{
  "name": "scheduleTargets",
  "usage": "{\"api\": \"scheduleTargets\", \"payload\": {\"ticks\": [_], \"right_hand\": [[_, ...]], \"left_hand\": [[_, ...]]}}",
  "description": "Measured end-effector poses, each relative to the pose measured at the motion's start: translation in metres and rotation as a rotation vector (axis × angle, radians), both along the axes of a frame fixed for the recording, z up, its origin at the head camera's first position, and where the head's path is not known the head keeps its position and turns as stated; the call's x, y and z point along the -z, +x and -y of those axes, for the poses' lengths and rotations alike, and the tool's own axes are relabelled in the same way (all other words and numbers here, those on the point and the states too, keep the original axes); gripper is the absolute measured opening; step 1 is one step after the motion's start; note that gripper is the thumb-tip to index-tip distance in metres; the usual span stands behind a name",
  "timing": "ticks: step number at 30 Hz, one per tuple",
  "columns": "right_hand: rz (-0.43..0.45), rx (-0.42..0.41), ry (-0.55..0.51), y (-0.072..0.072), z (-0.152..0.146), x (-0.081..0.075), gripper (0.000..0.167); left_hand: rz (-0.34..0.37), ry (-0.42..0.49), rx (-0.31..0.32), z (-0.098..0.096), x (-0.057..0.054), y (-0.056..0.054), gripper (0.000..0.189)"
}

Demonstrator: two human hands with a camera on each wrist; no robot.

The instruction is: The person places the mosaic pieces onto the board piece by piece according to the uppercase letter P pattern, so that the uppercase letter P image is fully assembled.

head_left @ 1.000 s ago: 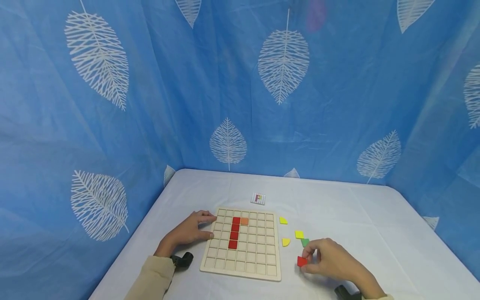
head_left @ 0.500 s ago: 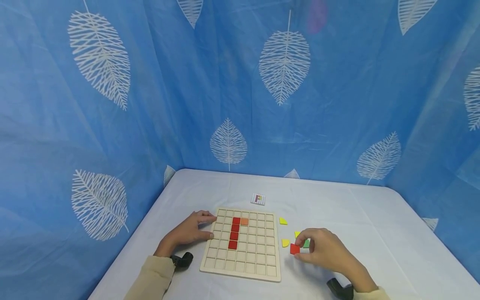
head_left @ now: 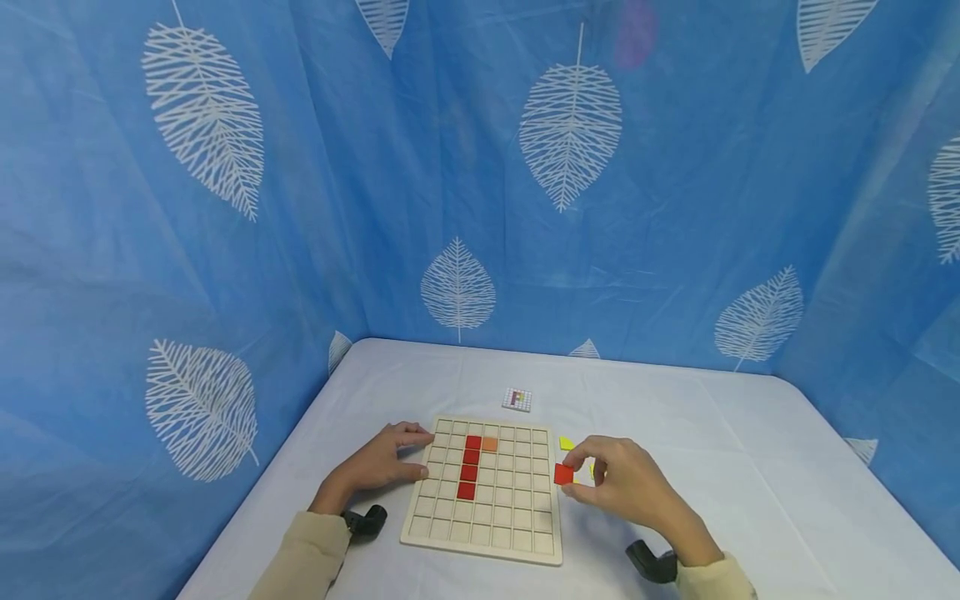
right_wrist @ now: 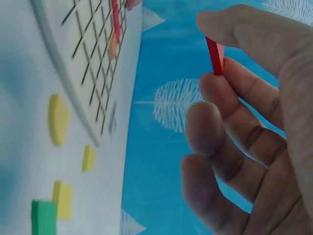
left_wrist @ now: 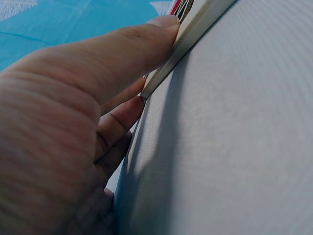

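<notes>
My right hand (head_left: 626, 483) pinches a red square tile (head_left: 563, 474) between thumb and fingertips, beside the board's right edge in the head view. The right wrist view has this tile (right_wrist: 214, 56) edge-on, raised above the table. A wooden grid board (head_left: 517, 546) lies flat in front of me. Several red tiles (head_left: 468, 472) form a column in its cells, with an orange tile (head_left: 489, 444) right of the top one. At the board's left edge rests my left hand (head_left: 386, 458), its thumb (left_wrist: 146, 44) and fingertips touching the rim.
Beyond the board lies a small card with a coloured grid pattern (head_left: 517, 399). Right of the board are a rounded yellow piece (right_wrist: 58, 120), a smaller-looking yellow piece (right_wrist: 88, 158), a yellow square (right_wrist: 63, 199) and a green piece (right_wrist: 44, 218). A blue curtain (head_left: 390, 250) surrounds the table.
My right hand has carried the red tile leftward and farther from me, from the table at the right to the board's right edge. My left hand stays put.
</notes>
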State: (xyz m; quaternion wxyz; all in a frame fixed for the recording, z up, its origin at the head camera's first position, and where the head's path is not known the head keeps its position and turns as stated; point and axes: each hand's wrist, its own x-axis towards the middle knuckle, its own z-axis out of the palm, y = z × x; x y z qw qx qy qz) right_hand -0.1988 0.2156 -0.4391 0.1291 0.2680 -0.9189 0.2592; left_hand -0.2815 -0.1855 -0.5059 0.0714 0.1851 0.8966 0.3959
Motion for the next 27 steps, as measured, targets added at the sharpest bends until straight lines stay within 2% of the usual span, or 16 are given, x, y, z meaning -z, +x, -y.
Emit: {"api": "scheduleTargets", "payload": {"ticks": [5, 15, 21, 27], "right_hand": [[-0.08, -0.005, -0.011, -0.004, 0.011, -0.004, 0.026], [-0.155, -0.059, -0.088, -0.011, 0.041, -0.014, 0.026], [-0.151, -0.099, -0.155, -0.014, 0.059, -0.017, 0.026], [-0.133, -0.106, -0.194, -0.016, 0.075, -0.012, 0.026]], "left_hand": [[-0.007, -0.009, -0.007, -0.001, 0.001, 0.0, 0.065], [-0.01, -0.013, 0.008, 0.0, 0.001, 0.0, 0.065], [-0.009, -0.008, 0.014, 0.001, 0.001, -0.001, 0.064], [-0.015, -0.004, 0.025, 0.001, 0.003, -0.002, 0.064]]}}
